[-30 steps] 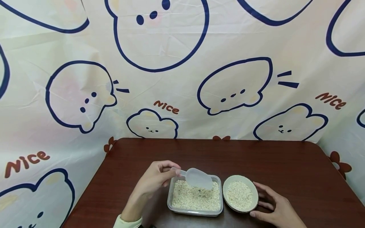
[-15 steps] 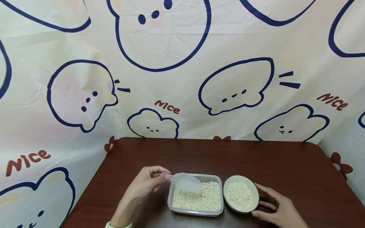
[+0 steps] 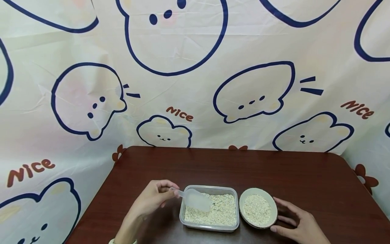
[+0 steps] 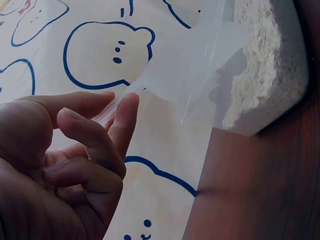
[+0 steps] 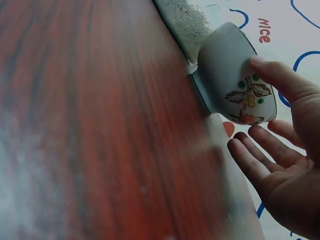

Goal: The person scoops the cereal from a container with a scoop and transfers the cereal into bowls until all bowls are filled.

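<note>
Pinched by its handle between the thumb and fingertips of my left hand (image 3: 149, 199) is a translucent plastic scoop (image 3: 197, 200). Its bowl hangs over the left part of a clear rectangular container (image 3: 210, 228) of oat flakes (image 3: 223, 211), overlapping the flakes in the head view. To the right of the container stands a small white bowl (image 3: 274, 208), also holding oat flakes. My right hand (image 3: 300, 223) rests at the bowl's right side. In the right wrist view, the thumb (image 5: 275, 75) touches the flower-printed wall near the rim, while the other fingers extend loosely beside it.
Everything stands on a dark reddish-brown wooden table (image 3: 237, 169). The container and the white bowl sit side by side, close together. Behind and beside the table hangs a pale cloth (image 3: 198, 84) with blue cartoon outlines.
My left hand has moved left and slightly down with the scoop, whose bowl has gone from the container's right half to its left half. The right hand stays by the bowl.
</note>
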Available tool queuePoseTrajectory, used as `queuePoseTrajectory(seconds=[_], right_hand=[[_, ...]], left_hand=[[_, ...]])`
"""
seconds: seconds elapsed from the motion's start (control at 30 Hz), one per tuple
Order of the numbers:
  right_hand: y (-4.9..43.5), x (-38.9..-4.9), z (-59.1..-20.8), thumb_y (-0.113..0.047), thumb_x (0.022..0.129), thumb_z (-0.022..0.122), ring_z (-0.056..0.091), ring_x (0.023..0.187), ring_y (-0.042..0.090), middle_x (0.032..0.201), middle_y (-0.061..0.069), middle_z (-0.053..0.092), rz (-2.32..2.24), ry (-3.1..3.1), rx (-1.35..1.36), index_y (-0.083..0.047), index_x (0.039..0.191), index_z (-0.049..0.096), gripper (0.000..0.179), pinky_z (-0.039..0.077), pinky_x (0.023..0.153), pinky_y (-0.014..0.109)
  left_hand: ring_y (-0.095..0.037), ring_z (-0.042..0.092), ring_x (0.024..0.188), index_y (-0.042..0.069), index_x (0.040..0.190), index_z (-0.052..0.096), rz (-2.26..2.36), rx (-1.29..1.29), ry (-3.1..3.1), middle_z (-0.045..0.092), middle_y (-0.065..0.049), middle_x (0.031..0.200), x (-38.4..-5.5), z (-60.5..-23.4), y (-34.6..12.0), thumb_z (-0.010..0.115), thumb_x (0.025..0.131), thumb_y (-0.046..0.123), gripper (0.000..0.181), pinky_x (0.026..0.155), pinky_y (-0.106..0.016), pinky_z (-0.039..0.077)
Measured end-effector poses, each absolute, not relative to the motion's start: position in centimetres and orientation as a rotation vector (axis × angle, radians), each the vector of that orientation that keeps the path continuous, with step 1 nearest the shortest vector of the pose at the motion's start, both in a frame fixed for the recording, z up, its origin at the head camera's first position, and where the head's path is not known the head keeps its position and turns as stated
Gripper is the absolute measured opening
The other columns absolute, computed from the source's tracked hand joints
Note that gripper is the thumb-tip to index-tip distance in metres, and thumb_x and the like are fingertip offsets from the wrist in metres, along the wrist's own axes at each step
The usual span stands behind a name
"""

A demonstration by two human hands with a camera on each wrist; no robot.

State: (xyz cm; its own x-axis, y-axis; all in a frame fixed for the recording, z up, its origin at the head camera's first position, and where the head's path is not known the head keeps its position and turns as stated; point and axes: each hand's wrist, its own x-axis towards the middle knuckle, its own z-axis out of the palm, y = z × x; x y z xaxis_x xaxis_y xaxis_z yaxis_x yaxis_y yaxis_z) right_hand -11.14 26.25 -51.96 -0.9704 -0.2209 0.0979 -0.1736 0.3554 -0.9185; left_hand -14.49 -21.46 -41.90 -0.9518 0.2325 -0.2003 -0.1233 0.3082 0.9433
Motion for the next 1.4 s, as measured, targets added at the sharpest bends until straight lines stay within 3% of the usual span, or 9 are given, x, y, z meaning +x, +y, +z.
queuePoseTrajectory(seconds=[0.37, 0.5, 0.83, 1.17, 1.4], right_hand=[[26.1, -11.3, -51.9, -0.011, 0.079, 0.095, 0.069, 0.113, -0.007, 0.138, -0.035, 0.059, -1.728, 2.53, -0.379, -0.003, 0.151, 0.056, 0.083, 0.065, 0.086, 0.028], [26.1, -11.3, -51.9, -0.011, 0.079, 0.095, 0.069, 0.113, -0.007, 0.138, -0.034, 0.059, -1.733, 2.535, -0.397, -0.003, 0.15, 0.056, 0.082, 0.065, 0.086, 0.028], [26.0, -11.4, -51.9, -0.01, 0.079, 0.095, 0.068, 0.113, -0.008, 0.138, -0.034, 0.059, -1.731, 2.536, -0.401, -0.003, 0.15, 0.056, 0.082, 0.065, 0.086, 0.028], [26.1, -11.6, -51.8, -0.016, 0.078, 0.096, 0.067, 0.112, -0.009, 0.135, -0.037, 0.057, -1.698, 2.49, -0.257, -0.006, 0.153, 0.055, 0.086, 0.065, 0.087, 0.027], [26.2, -11.8, -51.8, -0.017, 0.079, 0.096, 0.067, 0.112, -0.009, 0.134, -0.039, 0.056, -1.687, 2.464, -0.202, -0.007, 0.154, 0.054, 0.087, 0.064, 0.087, 0.026]], left_hand=[[-0.005, 0.042, 0.051, -0.006, 0.108, 0.076, 1.597, 0.199, 2.314, 0.075, -0.011, 0.085, -14.2, -42.2, -21.1, 0.076, 0.095, 0.009, 0.02, 0.047, -0.019, 0.036], [-0.003, 0.04, 0.048, -0.007, 0.105, 0.076, 1.587, 0.243, 2.304, 0.071, -0.007, 0.079, -14.0, -43.0, -20.2, 0.075, 0.093, 0.007, 0.019, 0.047, -0.018, 0.035], [-0.003, 0.039, 0.047, -0.012, 0.105, 0.073, 1.641, 0.259, 2.217, 0.077, -0.018, 0.082, -14.0, -44.0, -17.6, 0.074, 0.093, 0.004, 0.02, 0.046, -0.016, 0.034], [-0.003, 0.039, 0.045, -0.007, 0.105, 0.076, 1.642, 0.222, 2.2, 0.079, -0.018, 0.081, -14.1, -43.8, -16.6, 0.077, 0.094, 0.006, 0.017, 0.045, -0.018, 0.035], [-0.005, 0.043, 0.044, -0.007, 0.106, 0.076, 1.632, 0.246, 2.21, 0.078, -0.028, 0.087, -14.4, -43.7, -15.9, 0.078, 0.094, 0.007, 0.019, 0.045, -0.019, 0.037]])
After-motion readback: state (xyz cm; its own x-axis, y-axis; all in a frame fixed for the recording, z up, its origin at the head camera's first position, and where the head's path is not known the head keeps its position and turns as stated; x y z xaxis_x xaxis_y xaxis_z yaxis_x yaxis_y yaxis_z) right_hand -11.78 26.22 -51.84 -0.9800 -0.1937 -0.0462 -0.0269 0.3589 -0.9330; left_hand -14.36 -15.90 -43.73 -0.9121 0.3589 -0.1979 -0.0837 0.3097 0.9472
